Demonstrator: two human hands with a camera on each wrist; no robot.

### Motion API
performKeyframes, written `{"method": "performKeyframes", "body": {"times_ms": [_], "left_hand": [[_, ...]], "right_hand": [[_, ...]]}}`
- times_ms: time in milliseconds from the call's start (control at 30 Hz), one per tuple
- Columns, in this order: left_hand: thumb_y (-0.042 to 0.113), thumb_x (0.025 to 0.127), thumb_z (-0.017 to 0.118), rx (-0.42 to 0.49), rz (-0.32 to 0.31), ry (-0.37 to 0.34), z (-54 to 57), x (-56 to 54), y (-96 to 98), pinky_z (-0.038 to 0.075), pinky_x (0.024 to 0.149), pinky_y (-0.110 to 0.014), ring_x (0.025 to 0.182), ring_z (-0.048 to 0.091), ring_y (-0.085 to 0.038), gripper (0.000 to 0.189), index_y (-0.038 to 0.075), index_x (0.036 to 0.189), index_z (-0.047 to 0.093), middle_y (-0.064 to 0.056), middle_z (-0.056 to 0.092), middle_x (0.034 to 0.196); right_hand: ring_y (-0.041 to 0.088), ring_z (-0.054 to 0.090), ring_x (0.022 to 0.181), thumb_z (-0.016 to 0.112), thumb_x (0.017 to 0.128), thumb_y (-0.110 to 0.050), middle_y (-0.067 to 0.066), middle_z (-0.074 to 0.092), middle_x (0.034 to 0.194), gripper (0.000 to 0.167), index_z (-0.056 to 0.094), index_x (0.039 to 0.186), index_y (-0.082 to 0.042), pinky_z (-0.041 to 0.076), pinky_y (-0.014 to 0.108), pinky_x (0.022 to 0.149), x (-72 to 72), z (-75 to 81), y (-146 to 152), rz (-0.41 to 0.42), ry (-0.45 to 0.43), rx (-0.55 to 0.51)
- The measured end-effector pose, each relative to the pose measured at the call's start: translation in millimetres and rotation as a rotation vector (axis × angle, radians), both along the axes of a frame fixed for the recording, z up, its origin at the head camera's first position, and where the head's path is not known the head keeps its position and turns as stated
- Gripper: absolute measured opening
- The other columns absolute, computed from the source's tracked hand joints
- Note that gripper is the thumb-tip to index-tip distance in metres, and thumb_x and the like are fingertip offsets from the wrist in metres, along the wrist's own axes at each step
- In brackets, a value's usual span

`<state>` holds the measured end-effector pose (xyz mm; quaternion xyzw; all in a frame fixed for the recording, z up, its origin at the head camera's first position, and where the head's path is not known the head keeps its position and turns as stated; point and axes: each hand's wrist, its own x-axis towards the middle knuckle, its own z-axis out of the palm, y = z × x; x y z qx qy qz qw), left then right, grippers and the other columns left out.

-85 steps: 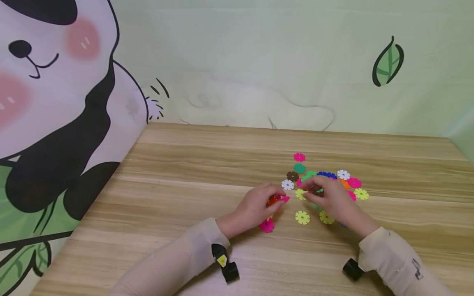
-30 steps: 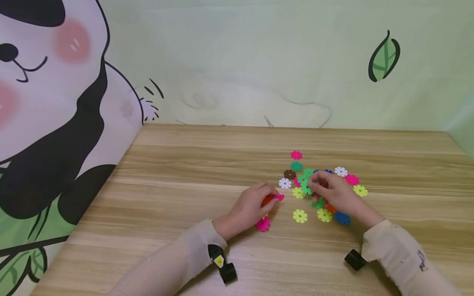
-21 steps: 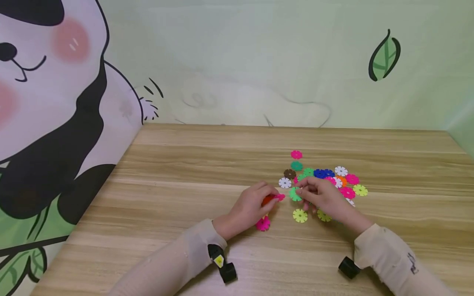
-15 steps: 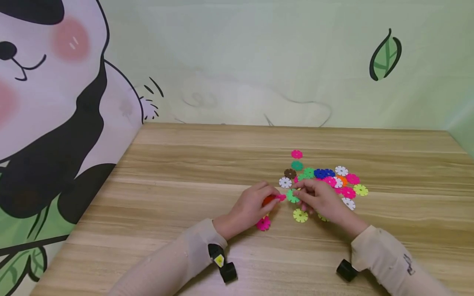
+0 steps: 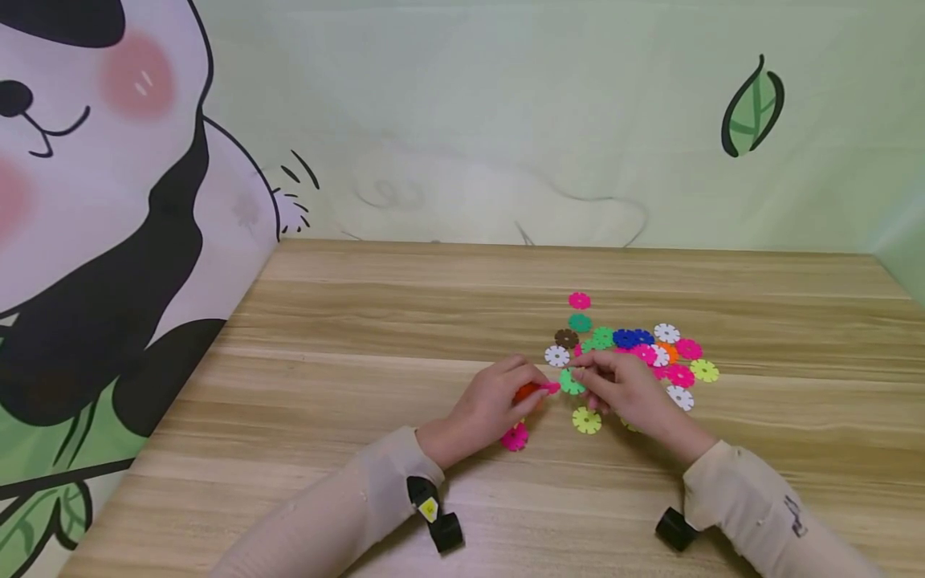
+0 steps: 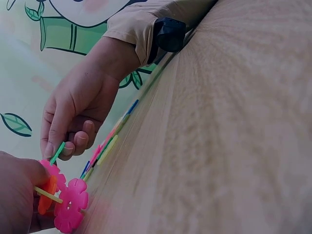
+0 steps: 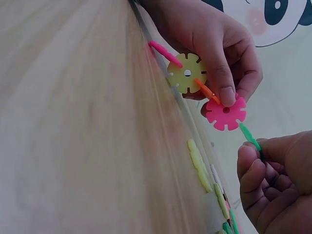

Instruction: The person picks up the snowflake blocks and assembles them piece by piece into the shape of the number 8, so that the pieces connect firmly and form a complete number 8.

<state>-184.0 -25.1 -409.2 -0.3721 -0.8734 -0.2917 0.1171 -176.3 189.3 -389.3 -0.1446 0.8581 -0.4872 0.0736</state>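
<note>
My left hand grips a short chain of interlocking snowflake discs. In the right wrist view the chain runs from one pink disc through a yellow disc and an orange disc to a second pink disc under the thumb. Between thumb and fingers my right hand pinches a green disc, held edge-on to that second pink disc. The green edge is right at the pink rim, by its slots. Left fingers cover part of the chain in the head view.
Loose discs lie flat behind and right of my right hand, among them a white disc, a brown disc and a blue disc. A yellow disc lies nearer. The wooden table meets a painted wall.
My right hand has come from the pile of discs leftward with the green disc, up to the pink disc at the chain's end. The left hand has stayed nearly still, keeping its grip.
</note>
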Motion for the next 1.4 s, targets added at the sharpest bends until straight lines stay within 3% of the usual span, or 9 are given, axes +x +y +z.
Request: {"method": "performKeyframes", "body": {"times_ms": [300,533,733,900,1067,1200,1400], "left_hand": [[0.014,0.088,0.069,0.044,-0.026,0.054,-0.9,0.7,0.7,0.053,0.079,-0.023,0.086,0.064,-0.014,0.006,0.01,0.093,0.069,-0.001,0.066,0.092],[0.014,0.086,0.071,0.12,-0.019,0.094,-4.5,0.6,-0.1,0.051,0.072,-0.018,0.077,0.064,-0.012,0.005,0.01,0.087,0.07,-0.001,0.067,0.085],[0.012,0.086,0.07,0.193,-0.009,0.079,-3.6,1.8,-0.6,0.052,0.07,-0.019,0.076,0.065,-0.013,0.004,0.008,0.087,0.071,-0.002,0.068,0.083],[0.013,0.088,0.069,0.158,0.021,0.019,-0.9,1.3,2.4,0.054,0.076,-0.023,0.083,0.065,-0.014,0.005,0.008,0.089,0.069,-0.003,0.068,0.088],[0.016,0.087,0.07,0.09,0.023,-0.111,3.8,1.1,4.6,0.054,0.081,-0.027,0.089,0.065,-0.016,0.023,0.005,0.107,0.065,-0.006,0.069,0.097],[0.026,0.085,0.073,0.036,0.022,-0.199,8.7,0.5,6.3,0.053,0.079,-0.025,0.089,0.063,-0.015,0.039,0.007,0.117,0.06,-0.005,0.068,0.099],[0.034,0.083,0.075,-0.023,0.036,-0.261,11.1,-0.2,8.9,0.049,0.074,-0.02,0.086,0.06,-0.012,0.044,0.013,0.119,0.061,-0.001,0.068,0.101]], "right_hand": [[0.009,0.054,0.058,0.058,0.095,-0.01,0.01,0.061,0.071,0.021,0.065,0.109,0.002,0.047,0.022,0.051,4.0,-1.8,-4.7,-0.008,-0.007,-0.028],[0.007,0.055,0.058,0.057,0.095,-0.008,0.01,0.06,0.07,0.021,0.065,0.108,0.006,0.049,0.021,0.052,4.3,-8.2,-13.6,-0.039,-0.042,-0.12],[0.007,0.056,0.057,0.055,0.096,-0.008,0.013,0.061,0.071,0.022,0.061,0.107,0.011,0.051,0.022,0.053,8.6,-8.0,-22.2,-0.077,-0.081,-0.218],[0.009,0.055,0.054,0.057,0.096,-0.01,0.014,0.062,0.07,0.024,0.062,0.11,0.009,0.05,0.023,0.051,8.7,-7.4,-22.6,-0.105,-0.061,-0.208],[0.01,0.058,0.055,0.059,0.094,-0.008,0.016,0.064,0.073,0.027,0.053,0.116,0.008,0.052,0.024,0.05,4.5,-8.7,-18.8,-0.088,-0.041,-0.206],[0.011,0.06,0.056,0.06,0.093,-0.007,0.01,0.064,0.071,0.024,0.048,0.108,0.008,0.052,0.024,0.05,2.0,-8.8,-17.3,-0.074,-0.042,-0.233],[0.012,0.06,0.056,0.064,0.091,-0.008,0.007,0.064,0.072,0.02,0.052,0.099,0.005,0.052,0.025,0.05,1.6,-10.8,-17.7,-0.035,-0.034,-0.198]]}}
